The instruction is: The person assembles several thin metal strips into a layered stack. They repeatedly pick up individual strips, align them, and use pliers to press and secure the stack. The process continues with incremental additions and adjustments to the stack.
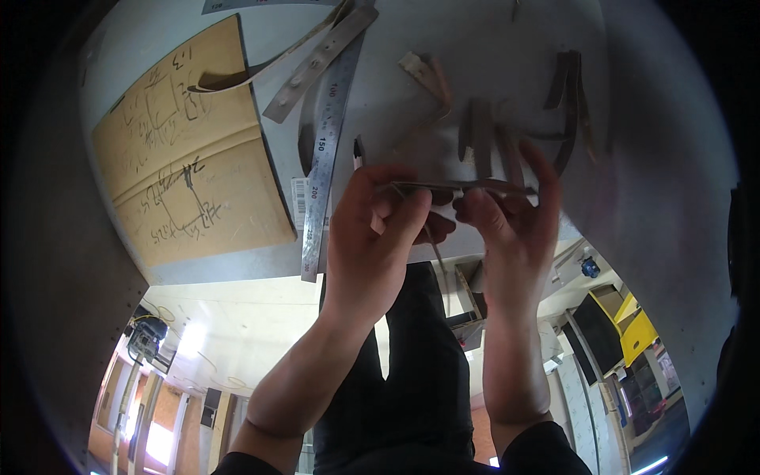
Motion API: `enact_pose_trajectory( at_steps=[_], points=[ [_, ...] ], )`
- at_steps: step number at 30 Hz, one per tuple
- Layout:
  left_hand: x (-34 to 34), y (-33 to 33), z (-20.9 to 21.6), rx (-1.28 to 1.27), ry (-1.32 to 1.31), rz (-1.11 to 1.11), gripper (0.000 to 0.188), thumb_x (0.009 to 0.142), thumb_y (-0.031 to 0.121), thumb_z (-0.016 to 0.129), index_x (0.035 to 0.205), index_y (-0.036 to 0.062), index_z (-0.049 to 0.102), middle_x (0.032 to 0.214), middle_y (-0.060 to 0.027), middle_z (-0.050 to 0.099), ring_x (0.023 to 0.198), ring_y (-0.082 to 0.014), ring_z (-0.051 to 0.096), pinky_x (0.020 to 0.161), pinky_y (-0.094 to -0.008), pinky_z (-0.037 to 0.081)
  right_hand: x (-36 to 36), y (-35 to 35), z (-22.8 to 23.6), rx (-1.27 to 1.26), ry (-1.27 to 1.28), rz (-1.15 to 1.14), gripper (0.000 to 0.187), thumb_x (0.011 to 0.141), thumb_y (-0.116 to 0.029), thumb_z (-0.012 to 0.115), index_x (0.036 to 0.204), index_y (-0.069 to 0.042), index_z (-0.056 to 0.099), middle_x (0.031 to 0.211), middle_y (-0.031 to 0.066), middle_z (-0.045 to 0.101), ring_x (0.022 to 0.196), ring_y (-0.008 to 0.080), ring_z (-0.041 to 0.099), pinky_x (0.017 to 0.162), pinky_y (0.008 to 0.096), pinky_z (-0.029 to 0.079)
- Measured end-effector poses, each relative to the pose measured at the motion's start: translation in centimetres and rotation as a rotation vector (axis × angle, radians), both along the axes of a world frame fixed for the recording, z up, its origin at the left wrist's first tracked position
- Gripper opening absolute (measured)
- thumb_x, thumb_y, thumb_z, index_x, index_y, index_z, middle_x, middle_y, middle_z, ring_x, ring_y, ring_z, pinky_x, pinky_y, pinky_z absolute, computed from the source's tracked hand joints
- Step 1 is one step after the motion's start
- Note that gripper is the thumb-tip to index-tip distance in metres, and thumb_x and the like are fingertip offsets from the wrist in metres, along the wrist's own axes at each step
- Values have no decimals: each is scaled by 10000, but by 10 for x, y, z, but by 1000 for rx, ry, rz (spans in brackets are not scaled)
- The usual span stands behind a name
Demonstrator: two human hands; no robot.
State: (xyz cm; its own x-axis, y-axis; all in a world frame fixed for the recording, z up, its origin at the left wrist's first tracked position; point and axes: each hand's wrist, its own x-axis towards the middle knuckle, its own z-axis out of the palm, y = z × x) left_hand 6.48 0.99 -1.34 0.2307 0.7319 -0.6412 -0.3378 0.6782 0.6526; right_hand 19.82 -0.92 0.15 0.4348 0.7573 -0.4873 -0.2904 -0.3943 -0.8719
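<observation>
Between my two hands is a thin, flat brownish strip, seen nearly edge-on (440, 185). My left hand (372, 229) pinches its left end between thumb and fingers. Gripping the right part is my right hand (514, 218), its thumb near the middle and one finger raised past the far end. A narrow, light-coloured piece (435, 244) slants down below the strip beside my left fingers; whether it joins the strip, I cannot tell. A dark pen or pencil (359, 150) lies just beyond my left hand.
A long steel ruler (323, 150) lies left of my hands, beside a brown cardboard sheet (190, 150) with hand-drawn sketches. A strip with holes (317, 67) overlaps the ruler's far end. Several bent strips (480, 131) lie farther off on the grey table (261, 263).
</observation>
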Motion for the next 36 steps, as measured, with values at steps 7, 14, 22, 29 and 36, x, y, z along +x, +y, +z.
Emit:
enact_pose_trajectory(
  at_steps=[7,14,22,29,36],
  points=[
    [1,5,-5,73,139,-2,263,916,14,587,1162,-39,512,952,-120,675,864,-154,664,775,-276,537,-5,0,-14,26,124,16,666,790,21,751,1348,-13,387,1076,137,637,1008,192,638,870,310,530],
    [-11,-6,-8,-56,-94,-6,294,904,28,630,1168,-42,521,967,-119,672,883,-168,670,799,-306,564,9,-12,-16,41,116,194,577,792,45,737,1299,14,462,1038,92,621,972,156,626,851,291,520],
    [-3,-7,5,-50,-133,15,326,879,34,677,1155,-57,530,989,-132,665,893,-186,674,788,-324,590,10,-22,-14,237,94,126,543,837,75,676,1313,42,417,997,123,630,937,164,634,833,282,533],
    [-10,-16,1,165,-35,7,371,845,37,722,1155,-59,541,988,-120,667,892,-153,666,777,-262,562,5,-27,-14,247,32,147,612,807,83,708,1328,44,390,1006,145,644,923,160,642,803,259,526],
    [-15,-19,4,122,-41,74,381,835,20,727,1171,-57,565,948,-105,685,856,-129,670,774,-245,555,3,-32,-17,413,-108,130,713,781,101,717,1364,50,309,1019,190,654,920,191,661,767,255,543]
  ],
)
